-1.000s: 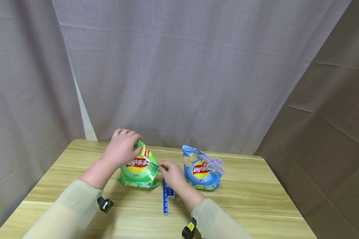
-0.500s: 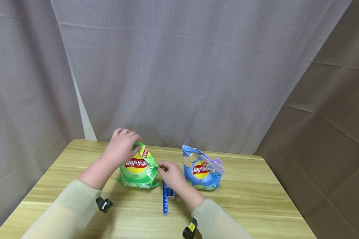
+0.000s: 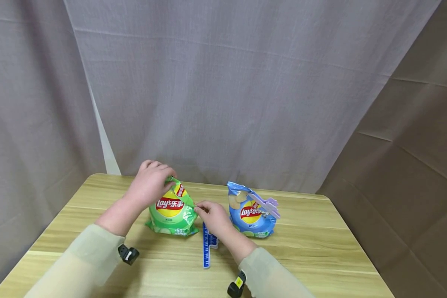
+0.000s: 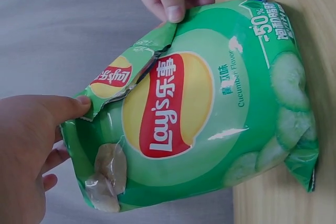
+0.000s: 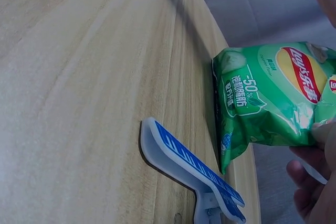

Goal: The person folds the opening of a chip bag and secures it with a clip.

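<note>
A green chip bag [image 3: 171, 217] stands upright on the wooden table, its top corner folded down over the front. My left hand [image 3: 152, 182] pinches the upper left end of that fold between thumb and fingers. At the other end of the fold, my right hand [image 3: 213, 216] pinches the bag's right edge; the left wrist view shows its thumb [image 4: 173, 13] on the folded flap. A blue and white clip [image 3: 206, 248] printed with piano keys lies in front of the bag, just below my right hand. In the right wrist view the clip [image 5: 189, 166] lies near the bag's base.
To the right stands a blue chip bag [image 3: 247, 225], its folded top corner held by a purple clip [image 3: 265, 203]. Grey curtains [image 3: 216, 103] hang behind the wooden table [image 3: 305, 256] and at its sides.
The folded flap of the green bag has settled a little lower, and my right hand has shifted slightly left along its edge. Both hands keep their pinch; the clip and blue bag stay put.
</note>
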